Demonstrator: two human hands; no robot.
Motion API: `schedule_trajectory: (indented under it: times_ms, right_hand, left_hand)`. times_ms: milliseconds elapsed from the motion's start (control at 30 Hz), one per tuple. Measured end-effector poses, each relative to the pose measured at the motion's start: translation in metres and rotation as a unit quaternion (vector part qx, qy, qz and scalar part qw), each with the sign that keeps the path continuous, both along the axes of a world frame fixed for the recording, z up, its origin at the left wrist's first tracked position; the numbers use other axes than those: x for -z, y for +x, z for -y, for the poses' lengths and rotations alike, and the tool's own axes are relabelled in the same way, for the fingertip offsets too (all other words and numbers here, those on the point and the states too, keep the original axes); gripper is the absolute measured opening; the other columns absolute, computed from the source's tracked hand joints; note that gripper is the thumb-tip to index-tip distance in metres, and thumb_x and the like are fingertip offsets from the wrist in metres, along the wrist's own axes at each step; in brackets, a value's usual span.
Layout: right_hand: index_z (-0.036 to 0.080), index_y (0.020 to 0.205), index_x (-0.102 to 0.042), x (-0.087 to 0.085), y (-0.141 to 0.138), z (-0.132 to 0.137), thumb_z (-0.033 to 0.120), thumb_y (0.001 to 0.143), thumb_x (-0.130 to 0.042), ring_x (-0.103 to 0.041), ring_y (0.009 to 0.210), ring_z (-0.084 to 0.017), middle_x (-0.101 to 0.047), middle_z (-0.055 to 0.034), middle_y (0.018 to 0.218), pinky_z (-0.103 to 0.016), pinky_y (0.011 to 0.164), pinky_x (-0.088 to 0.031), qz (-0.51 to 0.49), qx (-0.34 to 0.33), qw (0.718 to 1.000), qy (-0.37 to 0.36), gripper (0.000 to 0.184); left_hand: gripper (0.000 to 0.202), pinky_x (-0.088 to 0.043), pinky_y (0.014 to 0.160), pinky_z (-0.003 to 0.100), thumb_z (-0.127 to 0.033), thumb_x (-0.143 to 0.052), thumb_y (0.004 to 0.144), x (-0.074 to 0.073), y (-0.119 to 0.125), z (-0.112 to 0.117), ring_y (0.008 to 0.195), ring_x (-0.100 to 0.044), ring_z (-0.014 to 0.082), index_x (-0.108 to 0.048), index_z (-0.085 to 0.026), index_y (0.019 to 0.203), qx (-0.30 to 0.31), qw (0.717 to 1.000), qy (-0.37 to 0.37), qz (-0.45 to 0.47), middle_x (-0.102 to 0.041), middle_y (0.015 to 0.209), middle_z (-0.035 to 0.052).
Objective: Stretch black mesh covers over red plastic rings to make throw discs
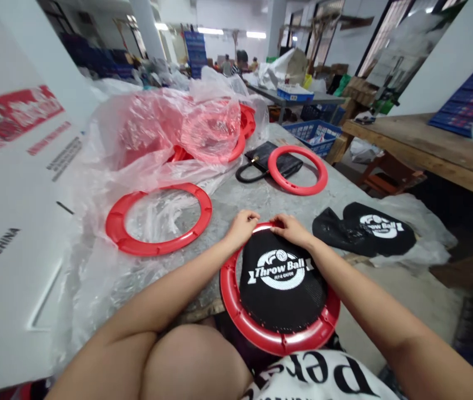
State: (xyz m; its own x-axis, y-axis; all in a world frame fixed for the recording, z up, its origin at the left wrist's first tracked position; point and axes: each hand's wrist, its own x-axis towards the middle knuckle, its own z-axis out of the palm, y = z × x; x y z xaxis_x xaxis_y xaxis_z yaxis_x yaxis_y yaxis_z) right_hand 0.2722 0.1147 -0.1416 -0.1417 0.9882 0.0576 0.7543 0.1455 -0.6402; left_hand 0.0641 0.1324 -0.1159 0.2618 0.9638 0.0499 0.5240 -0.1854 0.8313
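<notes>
A red plastic ring (230, 289) leans toward me at the table's near edge, with a black mesh net (286, 311) printed "Throw Ball" lying across it. The net reaches the ring's near rim, while a gap shows along the left side. At the far rim, my left hand (242, 225) has its fingers curled in a pinch at the edge. Just to its right, my right hand (290, 229) grips the far rim and the net's edge, fingers bent over them. The fingertips of both hands are partly hidden.
Another red ring (159, 247) lies at left on clear plastic; one more (319, 178) rests on a black pouch (261, 150). Plastic bags (144, 122) holding red rings are piled behind. More black nets (357, 230) lie at right. A white carton (15, 211) stands at left.
</notes>
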Motion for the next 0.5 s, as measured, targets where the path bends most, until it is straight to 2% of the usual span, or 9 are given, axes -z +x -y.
schedule_trajectory:
  times_ms: [100,200,267,400,500]
  right_hand:
    - [0.021,0.110,-0.070,-0.002,-0.003,0.003,0.033,0.089,-0.070,-0.059,0.107,-0.027,-0.070,-0.0102,0.113,-0.046,0.101,-0.046,0.044,0.014,0.999,0.007,0.024]
    - [0.021,0.113,-0.069,0.002,-0.002,0.007,0.036,0.092,-0.067,-0.059,0.109,-0.029,-0.068,-0.0119,0.115,-0.047,0.101,-0.046,0.065,0.032,0.997,-0.005,0.027]
    - [0.022,0.114,-0.069,0.006,0.002,0.010,0.038,0.092,-0.067,-0.058,0.110,-0.029,-0.068,-0.0116,0.115,-0.048,0.102,-0.046,0.063,0.039,0.997,-0.006,0.027]
    - [0.022,0.113,-0.069,0.006,0.009,0.011,0.035,0.090,-0.069,-0.058,0.112,-0.030,-0.068,-0.0112,0.117,-0.050,0.105,-0.044,0.046,0.040,0.998,-0.022,0.026]
    - [0.021,0.111,-0.071,-0.008,0.009,0.005,0.030,0.090,-0.068,-0.060,0.113,-0.028,-0.069,-0.0108,0.117,-0.049,0.108,-0.044,0.024,0.036,0.998,-0.041,0.023]
  left_hand:
    - [0.021,-0.049,0.101,0.039,-0.016,-0.054,0.089,-0.003,-0.013,0.011,0.105,-0.064,0.0229,-0.074,-0.018,0.095,0.011,0.993,0.055,-0.101,-0.071,0.108,0.0082]
    - [0.018,-0.045,0.102,0.046,-0.018,-0.054,0.091,-0.006,-0.020,0.026,0.113,-0.058,0.0284,-0.071,-0.020,0.093,0.036,0.967,0.112,-0.228,-0.068,0.108,0.0087]
    - [0.015,-0.044,0.101,0.047,-0.021,-0.055,0.092,-0.007,-0.022,0.035,0.114,-0.055,0.0307,-0.069,-0.021,0.093,0.053,0.947,0.145,-0.280,-0.066,0.109,0.0097]
    - [0.017,-0.043,0.101,0.047,-0.029,-0.056,0.095,-0.007,-0.019,0.039,0.116,-0.052,0.0321,-0.069,-0.020,0.102,0.071,0.933,0.160,-0.316,-0.064,0.114,0.0113]
    - [0.022,-0.042,0.102,0.046,-0.027,-0.053,0.096,-0.004,-0.015,0.032,0.119,-0.051,0.0314,-0.070,-0.021,0.110,0.075,0.938,0.134,-0.311,-0.064,0.119,0.0106]
